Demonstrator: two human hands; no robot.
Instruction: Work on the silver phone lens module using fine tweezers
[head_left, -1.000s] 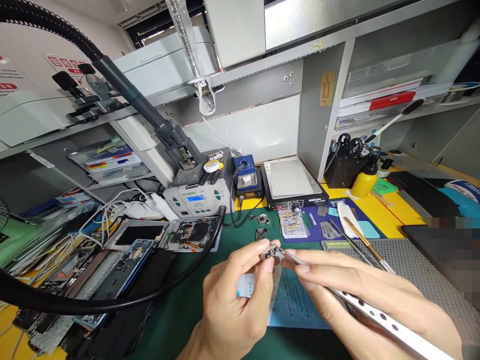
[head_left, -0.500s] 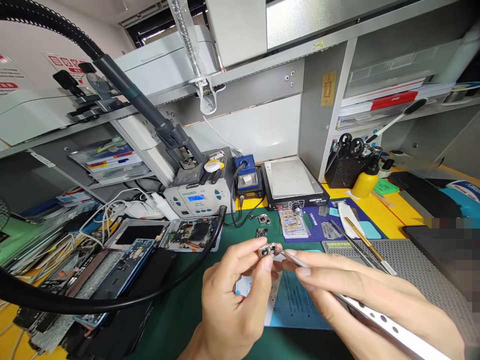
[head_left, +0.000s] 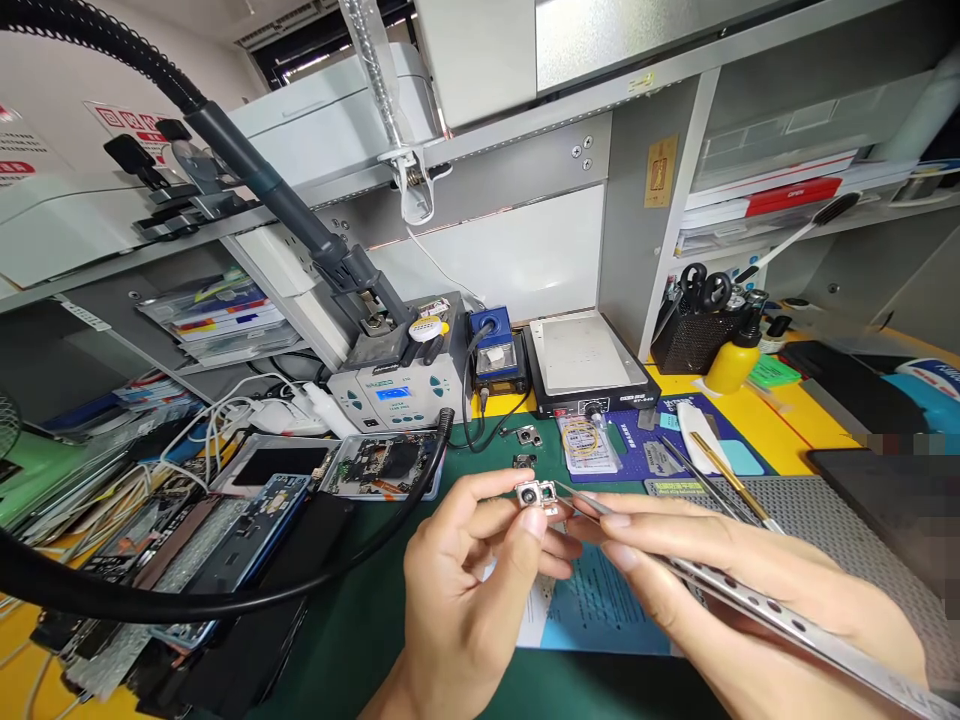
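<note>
My left hand (head_left: 469, 580) pinches a small silver dual camera module (head_left: 537, 494) between thumb and forefinger, held above the green mat (head_left: 360, 620). My right hand (head_left: 742, 590) grips long steel tweezers (head_left: 757, 610), whose tips reach the right side of the module. Beneath both hands lies a blue and white card (head_left: 592, 610). Two more small camera modules (head_left: 527, 436) rest on the mat beyond my fingers.
An opened phone (head_left: 382, 466) and several dismantled phones (head_left: 187, 550) lie at the left under a black hose (head_left: 247, 600). A soldering station (head_left: 394, 385), hot plate (head_left: 585, 365), yellow bottle (head_left: 731, 362), tool holder (head_left: 686, 335) and spare tweezers (head_left: 720, 480) stand behind.
The module has been turned in my left fingers so its lenses face me, and lifted slightly. The tweezers stay at its right side.
</note>
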